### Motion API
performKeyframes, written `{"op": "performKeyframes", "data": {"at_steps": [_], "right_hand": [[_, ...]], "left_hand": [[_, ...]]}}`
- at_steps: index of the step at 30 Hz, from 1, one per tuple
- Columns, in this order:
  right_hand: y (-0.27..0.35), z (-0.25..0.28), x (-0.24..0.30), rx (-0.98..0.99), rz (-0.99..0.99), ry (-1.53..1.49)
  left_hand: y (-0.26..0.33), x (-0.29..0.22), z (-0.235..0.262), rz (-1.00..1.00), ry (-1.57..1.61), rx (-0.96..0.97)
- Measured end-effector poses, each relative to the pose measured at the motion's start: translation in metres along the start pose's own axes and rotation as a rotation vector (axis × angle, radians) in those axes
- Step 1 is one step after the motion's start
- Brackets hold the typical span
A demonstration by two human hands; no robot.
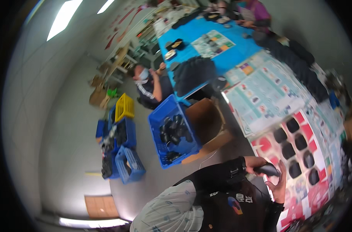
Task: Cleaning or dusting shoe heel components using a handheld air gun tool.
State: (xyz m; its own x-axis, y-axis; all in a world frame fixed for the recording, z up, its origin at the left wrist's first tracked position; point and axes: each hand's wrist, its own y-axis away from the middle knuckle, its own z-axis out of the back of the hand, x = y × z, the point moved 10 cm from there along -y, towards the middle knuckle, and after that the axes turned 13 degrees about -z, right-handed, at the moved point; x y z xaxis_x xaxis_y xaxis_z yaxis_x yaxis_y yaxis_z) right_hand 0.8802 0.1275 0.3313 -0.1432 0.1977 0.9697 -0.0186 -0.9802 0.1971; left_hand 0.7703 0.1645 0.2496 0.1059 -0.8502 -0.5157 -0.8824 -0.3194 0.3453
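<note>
My left hand (255, 164) is closed around a smooth, rounded black piece (268, 169), shaped rather like a computer mouse; its exact kind is unclear. Close beside that piece is my right hand (278, 187), thumb and fingers spread apart; whether it touches the piece I cannot tell. Both hands are over the near edge of a table covered with red and white printed sheets (264, 145). On the sheets lie several black rounded-square pieces (287, 150), set out in rough rows just beyond my hands.
Left of the table stand a blue crate (155, 147) of black parts and a cardboard box (211, 145). More blue crates (134, 170) and a yellow crate (124, 108) are on the floor. A masked person (145, 83) sits by the blue-covered table (230, 60); another person (261, 15) works farther back.
</note>
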Motion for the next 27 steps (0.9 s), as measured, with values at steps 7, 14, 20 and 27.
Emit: {"op": "performKeyframes", "data": {"at_steps": [7,14,20,27], "right_hand": [[-0.011,-0.105,0.024,0.090,0.093,-0.045],[-0.011,-0.161,0.011,0.011,-0.175,-0.129],[0.018,-0.195,0.014,0.097,-0.249,0.028],[0.036,-0.117,0.007,-0.157,-0.238,0.038]], "left_hand": [[0.115,-0.003,0.034,-0.090,0.416,-0.258],[0.235,-0.039,0.050,-0.484,0.102,-0.608],[0.289,-0.030,0.060,-0.696,-0.627,-0.534],[0.310,0.001,0.108,-0.577,-0.481,-0.509]]}}
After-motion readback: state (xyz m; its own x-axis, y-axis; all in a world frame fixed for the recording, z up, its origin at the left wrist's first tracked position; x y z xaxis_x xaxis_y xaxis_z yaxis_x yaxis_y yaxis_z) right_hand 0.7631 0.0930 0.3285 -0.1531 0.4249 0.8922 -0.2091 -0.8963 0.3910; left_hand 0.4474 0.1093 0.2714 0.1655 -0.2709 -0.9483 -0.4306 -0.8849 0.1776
